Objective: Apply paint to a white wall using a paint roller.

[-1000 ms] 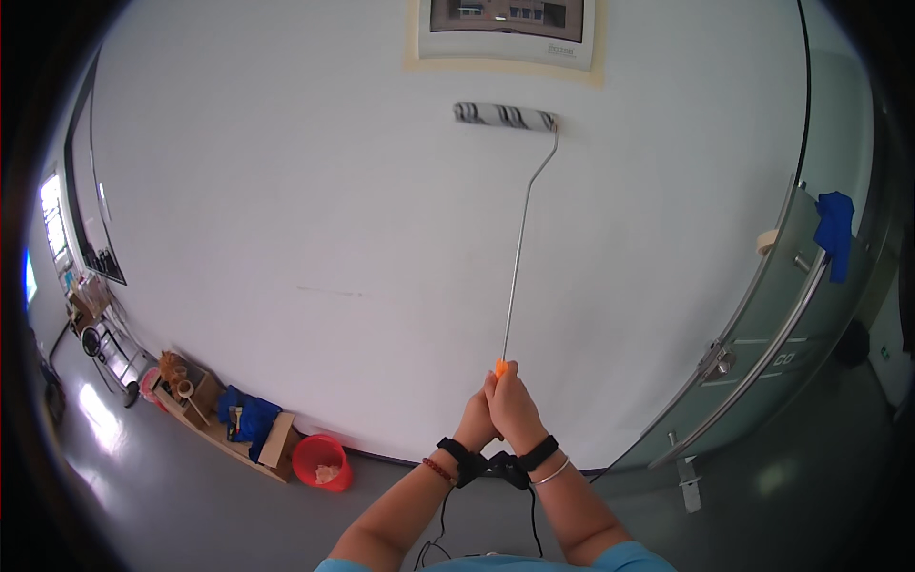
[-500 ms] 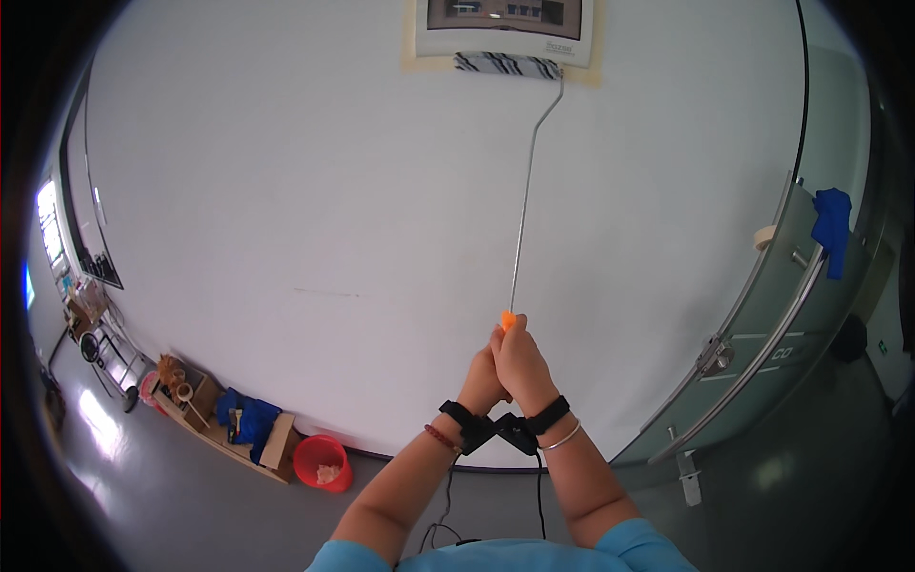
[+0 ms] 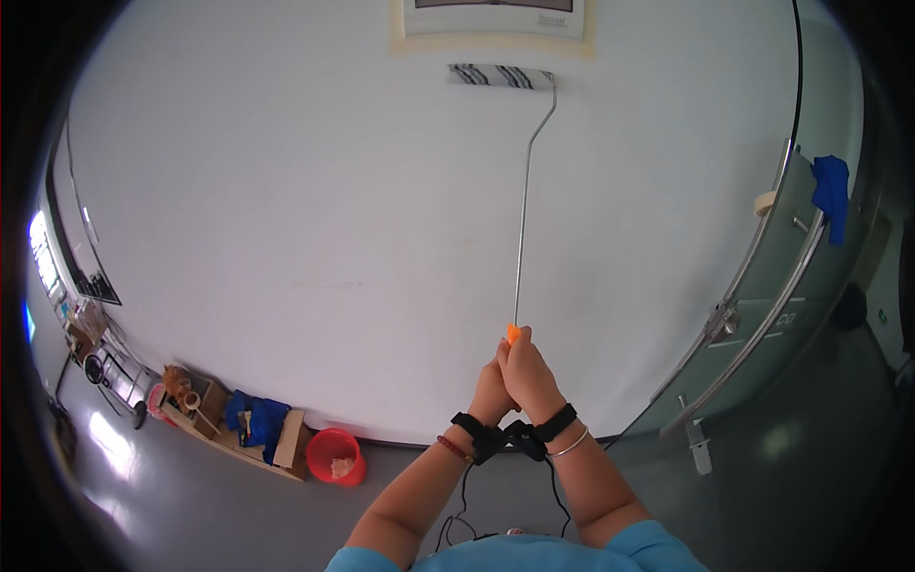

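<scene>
Red bucket [image 3: 335, 458] is seen on the grey floor by the white wall [image 3: 286, 210]. Next, the left hand [image 3: 489, 391] and right hand [image 3: 527, 377] are wrapped tight together around the orange handle [image 3: 513, 333] of a paint roller [image 3: 502, 75], pressed high on the wall. A blue cloth [image 3: 831, 186] is hung on the glass door [image 3: 762, 286].

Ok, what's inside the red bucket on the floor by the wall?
The red bucket holds a pale crumpled lump, maybe a rag; its kind is unclear. The near wall of the bucket hides the bottom, so anything lying under the lump cannot be seen.
</scene>
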Tool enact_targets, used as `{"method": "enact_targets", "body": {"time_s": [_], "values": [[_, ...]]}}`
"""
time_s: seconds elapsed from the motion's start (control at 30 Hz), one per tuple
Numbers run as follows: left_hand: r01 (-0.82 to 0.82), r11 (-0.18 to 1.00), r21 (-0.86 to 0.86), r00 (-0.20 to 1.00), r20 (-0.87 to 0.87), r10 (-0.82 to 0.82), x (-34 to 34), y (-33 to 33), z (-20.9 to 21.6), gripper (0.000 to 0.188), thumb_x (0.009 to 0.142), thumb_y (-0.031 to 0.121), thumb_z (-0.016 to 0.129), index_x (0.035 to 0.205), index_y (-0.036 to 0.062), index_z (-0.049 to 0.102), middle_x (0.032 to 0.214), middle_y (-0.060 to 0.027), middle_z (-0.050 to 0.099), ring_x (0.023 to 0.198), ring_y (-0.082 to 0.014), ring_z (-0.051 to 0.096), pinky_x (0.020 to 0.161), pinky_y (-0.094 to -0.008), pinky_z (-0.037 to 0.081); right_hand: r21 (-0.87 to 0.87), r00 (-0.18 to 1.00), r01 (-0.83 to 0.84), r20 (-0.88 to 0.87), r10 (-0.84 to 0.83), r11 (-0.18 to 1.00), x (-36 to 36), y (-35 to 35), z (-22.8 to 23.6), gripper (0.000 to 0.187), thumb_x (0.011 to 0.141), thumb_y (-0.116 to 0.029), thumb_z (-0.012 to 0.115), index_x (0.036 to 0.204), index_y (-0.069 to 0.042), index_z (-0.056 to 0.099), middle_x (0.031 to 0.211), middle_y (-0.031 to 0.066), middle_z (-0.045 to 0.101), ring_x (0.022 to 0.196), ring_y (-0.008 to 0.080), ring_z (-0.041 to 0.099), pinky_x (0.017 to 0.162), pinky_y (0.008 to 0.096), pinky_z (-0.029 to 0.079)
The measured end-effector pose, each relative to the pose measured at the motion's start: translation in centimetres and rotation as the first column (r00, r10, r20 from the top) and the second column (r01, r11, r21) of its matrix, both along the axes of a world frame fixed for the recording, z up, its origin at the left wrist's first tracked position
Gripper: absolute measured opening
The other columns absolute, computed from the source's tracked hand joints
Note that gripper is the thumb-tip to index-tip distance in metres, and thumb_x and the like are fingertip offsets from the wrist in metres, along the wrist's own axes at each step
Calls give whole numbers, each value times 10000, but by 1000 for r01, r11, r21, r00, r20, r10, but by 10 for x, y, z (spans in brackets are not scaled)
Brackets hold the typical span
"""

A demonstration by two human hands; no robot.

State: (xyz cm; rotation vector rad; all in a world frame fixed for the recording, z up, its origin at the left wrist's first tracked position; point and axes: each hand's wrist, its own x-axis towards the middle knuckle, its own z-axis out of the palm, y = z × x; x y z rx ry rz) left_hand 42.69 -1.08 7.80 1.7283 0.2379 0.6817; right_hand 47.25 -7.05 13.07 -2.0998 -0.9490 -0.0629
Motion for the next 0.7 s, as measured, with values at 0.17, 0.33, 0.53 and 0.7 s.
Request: {"method": "enact_targets", "body": {"time_s": [0.17, 0.33, 0.53, 0.7], "values": [[68, 907, -415, 997, 62, -46, -12, -10, -44, 347, 888, 281, 599, 1035, -30, 551, 685, -58, 607, 503, -100, 563, 408, -232, 424, -70, 999, 4, -52, -8, 998, -17, -13, -35, 302, 954, -239, 444, 990, 50, 367, 747, 253, 621, 706, 401, 637, 568, 431, 540], [-31, 778, -627, 986, 111, 128, -27, -32, -89, 369, 923, 317, 547, 1025, -38, 546, 669, -63, 603, 500, -121, 575, 416, -243, 434, -121, 996, 16, -86, -27, 993, -34, -21, -75, 314, 954, -247, 445, 1000, 54, 366, 750, 256, 623, 708, 403, 637, 567, 441, 539], [-15, 960, -281, 972, -230, -52, -71, -39, -127, 378, 932, 348, 533, 988, -26, 553, 648, -62, 600, 529, -129, 593, 425, -249, 434, -205, 988, 40, -138, -70, 978, -62, -34, -131, 324, 953, -260, 446, 1010, 49, 369, 752, 253, 629, 699, 404, 638, 559, 438, 538], [-29, 961, -274, 952, -302, -58, -93, -51, -146, 356, 911, 328, 574, 976, -21, 554, 648, -60, 607, 524, -130, 589, 451, -254, 440, -269, 973, 49, -204, -106, 962, -80, -44, -163, 326, 953, -272, 442, 1010, 42, 380, 812, 258, 633, 737, 412, 634, 601, 463, 535]]}}
